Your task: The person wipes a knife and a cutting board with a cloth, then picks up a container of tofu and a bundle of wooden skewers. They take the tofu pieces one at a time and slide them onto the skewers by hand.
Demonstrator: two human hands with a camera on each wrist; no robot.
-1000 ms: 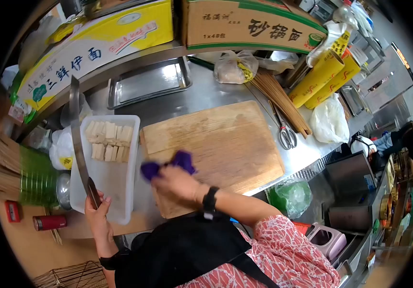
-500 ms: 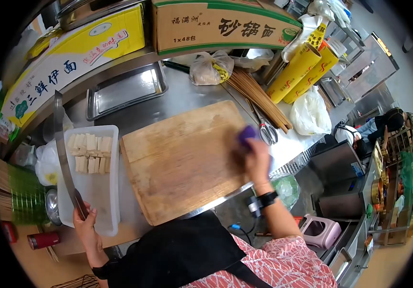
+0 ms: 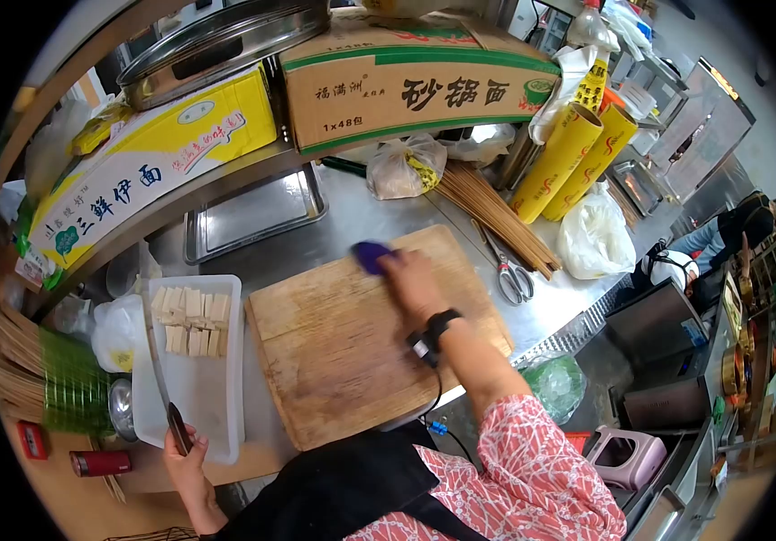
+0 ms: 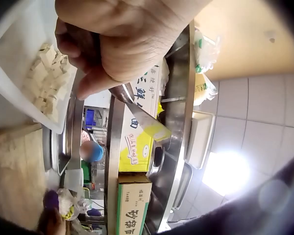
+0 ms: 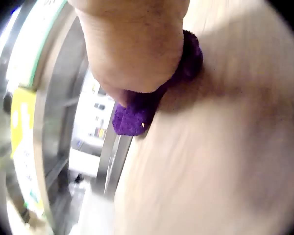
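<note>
My right hand (image 3: 413,284) grips a purple cloth (image 3: 371,257) at the far edge of the wooden board (image 3: 361,361). In the right wrist view the cloth (image 5: 137,115) bunches out from under the hand (image 5: 137,49), against the board. My left hand (image 3: 188,460) holds a long knife by its dark handle (image 3: 179,428), blade (image 3: 155,352) pointing up beside the white tub (image 3: 233,379). Pale cut strips (image 3: 194,307) lie in two rows inside the tub. The left wrist view shows fingers curled round the handle, with the blade (image 4: 149,122) beyond.
Scissors (image 3: 514,281), wooden skewers (image 3: 496,216) and a white bag (image 3: 595,234) lie right of the board. A metal tray (image 3: 257,221) stands behind the tub, under a shelf of boxes (image 3: 424,97). Yellow rolls (image 3: 557,162) stand at the back right; a red can (image 3: 101,463) is at lower left.
The right hand wiped leftwards and away with the purple cloth, from the board's right side to its far edge. Earlier it was at the board's left. The left hand still holds the knife.
</note>
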